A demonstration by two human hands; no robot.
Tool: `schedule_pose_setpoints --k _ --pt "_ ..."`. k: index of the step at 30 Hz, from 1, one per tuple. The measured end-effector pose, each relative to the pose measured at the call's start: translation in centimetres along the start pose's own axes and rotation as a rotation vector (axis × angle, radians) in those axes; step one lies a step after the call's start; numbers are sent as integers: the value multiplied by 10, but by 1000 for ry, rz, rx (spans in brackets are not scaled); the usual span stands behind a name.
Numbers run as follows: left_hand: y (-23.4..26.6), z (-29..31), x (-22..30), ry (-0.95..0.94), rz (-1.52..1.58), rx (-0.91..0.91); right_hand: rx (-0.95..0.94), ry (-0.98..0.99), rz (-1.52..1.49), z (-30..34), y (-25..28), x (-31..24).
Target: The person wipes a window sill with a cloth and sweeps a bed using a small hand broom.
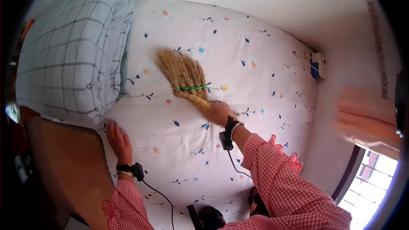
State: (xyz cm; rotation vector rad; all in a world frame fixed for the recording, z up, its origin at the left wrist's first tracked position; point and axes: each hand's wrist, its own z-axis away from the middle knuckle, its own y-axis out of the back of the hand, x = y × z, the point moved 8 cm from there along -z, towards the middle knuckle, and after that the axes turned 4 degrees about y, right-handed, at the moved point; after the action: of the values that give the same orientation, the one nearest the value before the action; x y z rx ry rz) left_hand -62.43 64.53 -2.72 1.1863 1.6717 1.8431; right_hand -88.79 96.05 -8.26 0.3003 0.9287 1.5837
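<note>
My right hand (220, 113) is closed round the handle of a short straw hand broom (187, 74). The bristles are bound with green cord and fan out toward the upper left, over a white bedsheet (255, 85) printed with small flowers and leaves. My left hand (119, 141) lies with fingers stretched out on the sheet near the bed's left side, holding nothing. It is just below a folded checked quilt (68, 59) and beside a brown wooden board (70, 157).
A small blue and white box (317, 66) stands at the far right corner by the wall. An orange curtain (366, 117) hangs at the right above a barred window (368, 187). Black cables run from devices on both my wrists.
</note>
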Motion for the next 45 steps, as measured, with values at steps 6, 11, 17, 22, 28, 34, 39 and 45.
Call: schedule_pose_setpoints --k 6,11,17,22,28,34,39,45 --pt "-14 -32 -14 61 -52 -19 -3 82 -27 -2 12 22" --pt "-6 -19 -35 95 -76 8 -43 44 -163 -3 -4 22" --pt "-6 -22 -28 101 -63 35 -99 -30 -249 -7 -8 34" --pt "-15 -18 -27 112 -90 8 -7 96 -234 -4 4 33" --pt "-23 -6 -47 93 -129 -104 -61 39 -409 -1 -13 32" --pt "-20 7 -44 11 -110 112 -70 107 -244 3 -16 34" --pt "-98 61 -75 409 235 -452 -134 75 -283 6 7 22" --pt "-102 36 -51 565 385 -531 -67 -31 11 0 9 50"
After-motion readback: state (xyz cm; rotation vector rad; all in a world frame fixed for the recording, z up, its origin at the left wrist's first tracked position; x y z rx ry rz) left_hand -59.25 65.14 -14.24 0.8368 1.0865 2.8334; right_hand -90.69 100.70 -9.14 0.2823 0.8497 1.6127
